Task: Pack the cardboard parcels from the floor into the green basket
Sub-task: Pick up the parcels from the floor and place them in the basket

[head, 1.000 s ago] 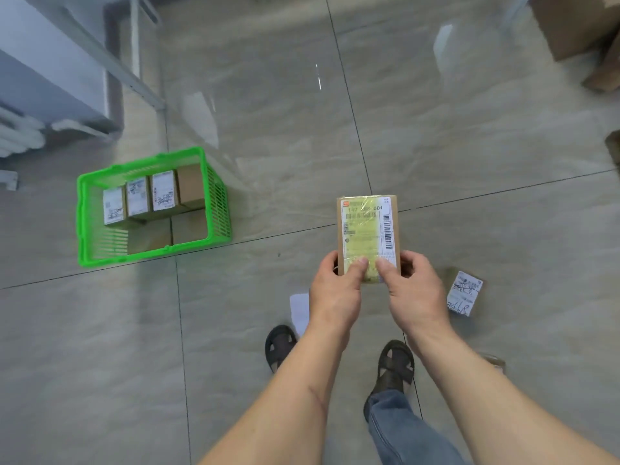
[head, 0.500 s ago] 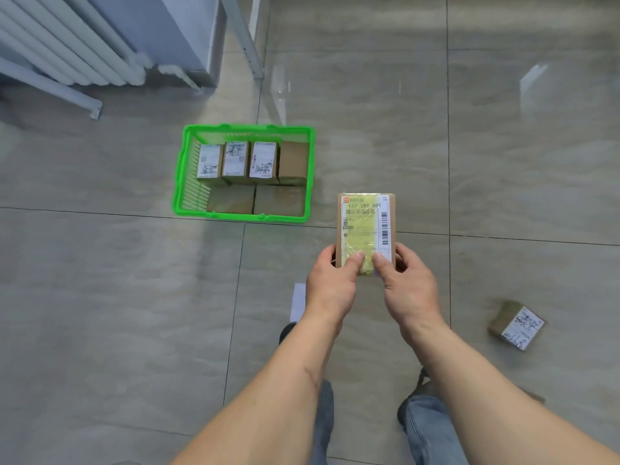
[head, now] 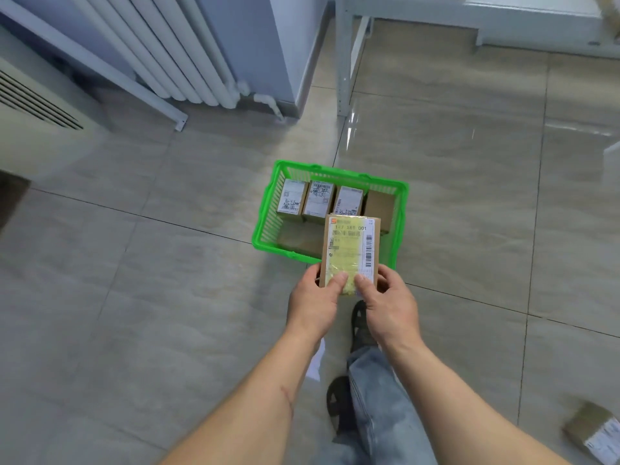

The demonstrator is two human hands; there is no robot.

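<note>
Basket (head: pixel 268 226) now nearer, under held parcel (head: pixel 350 253).

A basket (head: pixel 265 226) sat on the floor (head: pixel 134 297) before a radiator (head: pixel 174 52), parcels (head: pixel 318 199) lined along its far wall, another parcel (head: pixel 595 434) lying well apart at right.

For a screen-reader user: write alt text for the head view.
Both hands, left and right, hold a labelled parcel above the near edge of a green basket on a tiled floor. The basket holds a row of parcels; another parcel lies at bottom right.
</note>
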